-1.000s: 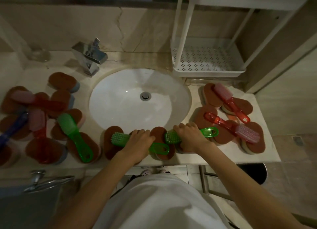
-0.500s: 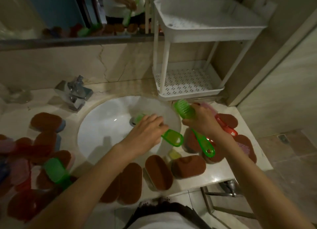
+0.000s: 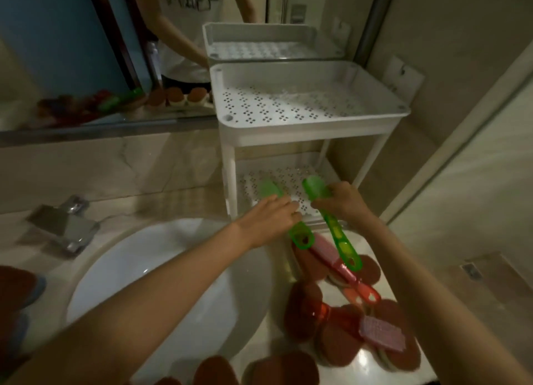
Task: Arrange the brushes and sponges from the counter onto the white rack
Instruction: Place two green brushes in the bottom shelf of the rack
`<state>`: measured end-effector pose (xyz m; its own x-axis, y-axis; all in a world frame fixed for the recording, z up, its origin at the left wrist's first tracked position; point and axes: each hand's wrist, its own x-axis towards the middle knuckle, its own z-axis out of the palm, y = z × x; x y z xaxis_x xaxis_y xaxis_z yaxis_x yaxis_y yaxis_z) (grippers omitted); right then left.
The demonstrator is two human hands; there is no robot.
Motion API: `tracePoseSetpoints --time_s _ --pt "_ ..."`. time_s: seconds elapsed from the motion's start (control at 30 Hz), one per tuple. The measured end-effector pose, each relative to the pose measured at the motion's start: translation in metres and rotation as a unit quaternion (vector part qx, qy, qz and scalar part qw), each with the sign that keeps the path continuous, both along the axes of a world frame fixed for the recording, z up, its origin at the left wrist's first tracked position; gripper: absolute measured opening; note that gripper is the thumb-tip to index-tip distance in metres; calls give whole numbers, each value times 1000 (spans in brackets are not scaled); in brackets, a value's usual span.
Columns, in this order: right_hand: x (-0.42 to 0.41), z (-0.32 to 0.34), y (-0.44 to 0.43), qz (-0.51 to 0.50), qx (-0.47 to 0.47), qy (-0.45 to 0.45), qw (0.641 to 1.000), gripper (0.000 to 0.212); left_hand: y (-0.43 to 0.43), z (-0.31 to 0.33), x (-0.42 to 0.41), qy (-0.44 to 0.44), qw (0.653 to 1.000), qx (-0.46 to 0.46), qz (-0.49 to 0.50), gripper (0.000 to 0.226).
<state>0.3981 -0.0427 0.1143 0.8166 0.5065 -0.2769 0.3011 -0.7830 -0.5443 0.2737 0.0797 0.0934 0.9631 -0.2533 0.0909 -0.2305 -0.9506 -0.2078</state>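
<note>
A white two-tier rack (image 3: 314, 125) stands on the counter's back right, both perforated shelves bare. My left hand (image 3: 272, 216) grips one green brush (image 3: 301, 236) by its handle, the head reaching over the lower shelf (image 3: 291, 177). Beside it, my right hand (image 3: 343, 198) grips a second green brush (image 3: 337, 234), head up at the lower shelf's front, handle hanging toward me. Under the handles on the counter lie two red-handled pink brushes (image 3: 344, 269) (image 3: 380, 332) on several brown sponges (image 3: 337, 343).
A white round sink (image 3: 161, 292) fills the counter's middle, a chrome faucet (image 3: 65, 226) behind it at the left. More brown sponges lie at the near edge (image 3: 279, 370) and the far left (image 3: 17, 283). A mirror (image 3: 86, 53) backs the counter; a wall stands right.
Both hands lifted their green brushes off the counter's front edge and carried them up and right, over the sink, to the rack's lower shelf. My view tilted up.
</note>
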Motion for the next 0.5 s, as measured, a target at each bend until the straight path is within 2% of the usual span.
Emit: tracePoseSetpoints --time_s 0.2,0.33,0.43,0.5 --pt "52 -20 43 10 43 66 997 35 22 -11 47 126 981 -8 147 51" --pt "67 -38 81 34 30 67 997 40 37 -31 63 168 969 1 183 35" --pt "72 -48 105 27 -18 72 997 53 43 -34 71 191 960 -1 206 30" --pt "74 -54 118 30 -12 64 997 51 46 -33 73 196 957 -1 216 29"
